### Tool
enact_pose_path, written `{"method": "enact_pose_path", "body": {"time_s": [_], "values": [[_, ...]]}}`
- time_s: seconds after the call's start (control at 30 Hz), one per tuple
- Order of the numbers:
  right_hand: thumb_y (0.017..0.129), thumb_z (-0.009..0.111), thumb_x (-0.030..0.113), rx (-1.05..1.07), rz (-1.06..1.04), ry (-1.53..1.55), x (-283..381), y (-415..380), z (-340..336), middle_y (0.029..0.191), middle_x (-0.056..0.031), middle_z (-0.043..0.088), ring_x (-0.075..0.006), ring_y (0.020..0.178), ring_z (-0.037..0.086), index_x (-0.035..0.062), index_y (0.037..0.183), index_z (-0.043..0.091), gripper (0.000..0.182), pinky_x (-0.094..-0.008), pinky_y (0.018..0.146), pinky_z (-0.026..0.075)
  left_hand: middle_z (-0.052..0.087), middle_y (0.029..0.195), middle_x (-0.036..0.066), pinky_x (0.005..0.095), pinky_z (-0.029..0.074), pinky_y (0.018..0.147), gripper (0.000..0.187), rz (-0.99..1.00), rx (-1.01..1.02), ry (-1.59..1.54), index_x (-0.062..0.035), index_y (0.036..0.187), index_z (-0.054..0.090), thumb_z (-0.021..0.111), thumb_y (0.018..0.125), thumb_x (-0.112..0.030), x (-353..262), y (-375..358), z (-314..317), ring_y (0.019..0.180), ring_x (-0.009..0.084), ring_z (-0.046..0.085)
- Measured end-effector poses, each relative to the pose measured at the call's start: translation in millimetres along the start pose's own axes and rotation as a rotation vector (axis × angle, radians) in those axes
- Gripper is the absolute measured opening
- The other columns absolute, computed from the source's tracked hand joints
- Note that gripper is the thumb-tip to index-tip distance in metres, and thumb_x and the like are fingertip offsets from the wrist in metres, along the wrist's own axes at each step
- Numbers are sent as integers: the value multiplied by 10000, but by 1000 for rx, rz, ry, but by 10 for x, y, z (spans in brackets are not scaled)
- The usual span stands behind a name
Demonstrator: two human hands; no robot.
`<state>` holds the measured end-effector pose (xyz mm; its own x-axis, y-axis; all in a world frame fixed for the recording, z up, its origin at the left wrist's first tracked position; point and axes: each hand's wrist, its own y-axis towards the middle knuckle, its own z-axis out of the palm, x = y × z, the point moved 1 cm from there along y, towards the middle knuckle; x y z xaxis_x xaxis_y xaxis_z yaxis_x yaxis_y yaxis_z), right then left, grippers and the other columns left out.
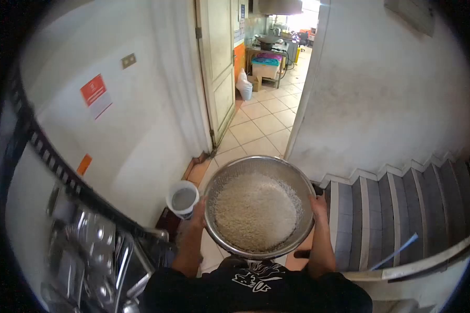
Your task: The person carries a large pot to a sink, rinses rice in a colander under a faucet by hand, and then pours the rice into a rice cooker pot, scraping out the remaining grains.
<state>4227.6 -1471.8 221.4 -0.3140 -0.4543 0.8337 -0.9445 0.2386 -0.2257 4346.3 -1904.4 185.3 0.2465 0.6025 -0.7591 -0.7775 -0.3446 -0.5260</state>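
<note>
Held in front of my body is a wide metal colander (230, 169) with a shiny rim. Pale grains that look like rice (253, 211) fill much of it. My left hand (199, 211) grips the rim on the left side, and my right hand (318, 205) grips it on the right. The fingers of both hands are partly hidden under and behind the rim. Below and left of the colander, a white bucket (183, 199) with something grey inside stands on the floor near my left hand.
Ahead, a doorway with an open door (218, 68) leads along a tiled floor (261, 108) to a kitchen. Grey stairs (371, 214) with a railing (428, 266) are on the right. Metal pans and trays (96, 250) crowd the lower left. A white bag (244, 86) stands beyond the door.
</note>
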Motion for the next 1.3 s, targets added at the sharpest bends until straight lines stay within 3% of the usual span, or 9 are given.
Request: {"method": "enact_pose_path", "body": {"time_s": [0.13, 0.27, 0.33, 0.5, 0.57, 0.83, 1.17, 1.23, 1.3], "values": [[814, 574, 298, -119, -190, -67, 348, 1600, 507, 918, -186, 639, -259, 823, 619, -88, 1012, 606, 434, -379, 714, 454, 559, 1086, 194, 420, 481, 832, 556, 44, 99, 33, 44, 1201, 469, 521, 843, -377, -879, 852, 807, 975, 274, 572], [815, 595, 311, 18, -35, -119, 1578, 2550, 595, 876, -168, 639, -251, 803, 619, -91, 987, 611, 437, -393, 684, 456, 570, 1101, 150, 391, 470, 858, 511, 21, 324, -94, -6, 1196, 504, 509, 865, -396, -1306, 2274, 1479, 1000, 254, 563], [814, 612, 323, 73, -36, 101, 1917, 2828, 1128, 854, -180, 635, -242, 799, 622, -104, 953, 615, 449, -394, 666, 460, 576, 1102, 136, 384, 468, 860, 491, 28, 195, -100, -21, 1192, 514, 501, 874, -395, -1640, 2111, 1680, 997, 252, 564], [798, 609, 408, 113, -262, 56, 2584, 4619, 1913, 782, -170, 633, -236, 736, 620, -101, 882, 634, 516, -375, 649, 464, 600, 1090, 134, 395, 478, 857, 433, 92, -31, 15, -27, 1165, 532, 437, 895, -352, -2507, 3869, 1875, 990, 259, 577], [806, 576, 411, 181, -225, 51, 2701, 3431, 1150, 781, -181, 655, -288, 757, 646, -84, 899, 634, 506, -393, 686, 481, 608, 1061, 157, 421, 493, 829, 459, 154, 24, -5, -22, 1137, 549, 442, 865, -376, -2474, 2408, 1647, 937, 277, 597], [810, 594, 363, 140, -177, 360, 2559, 3031, 600, 697, -139, 616, -233, 648, 606, -82, 798, 627, 446, -398, 612, 469, 549, 1163, 209, 466, 464, 886, 568, 292, 27, 83, 6, 1196, 506, 451, 828, -423, -2204, 2449, 1769, 1034, 305, 562], [801, 589, 398, -188, -239, 375, 1436, 1002, -1080, 749, -200, 640, -268, 699, 645, -121, 886, 616, 527, -405, 639, 486, 528, 1225, 203, 442, 411, 978, 541, 147, 584, 197, 12, 1256, 463, 368, 888, -373, -1800, 688, 2046, 1167, 304, 492], [801, 586, 414, -193, -234, 281, 1776, 1330, -847, 760, -214, 637, -283, 724, 643, -143, 884, 599, 563, -392, 653, 487, 520, 1240, 198, 440, 414, 977, 539, -21, 711, 170, 8, 1260, 460, 378, 885, -370, -2002, 1146, 2264, 1154, 304, 503], [792, 593, 445, -287, -297, 226, 1694, 1165, -1011, 735, -179, 607, -253, 703, 602, -114, 827, 595, 560, -383, 632, 461, 548, 1189, 203, 438, 463, 929, 496, 215, 652, 202, 24, 1233, 472, 374, 888, -319, -2061, 598, 2503, 1083, 302, 555]]}}
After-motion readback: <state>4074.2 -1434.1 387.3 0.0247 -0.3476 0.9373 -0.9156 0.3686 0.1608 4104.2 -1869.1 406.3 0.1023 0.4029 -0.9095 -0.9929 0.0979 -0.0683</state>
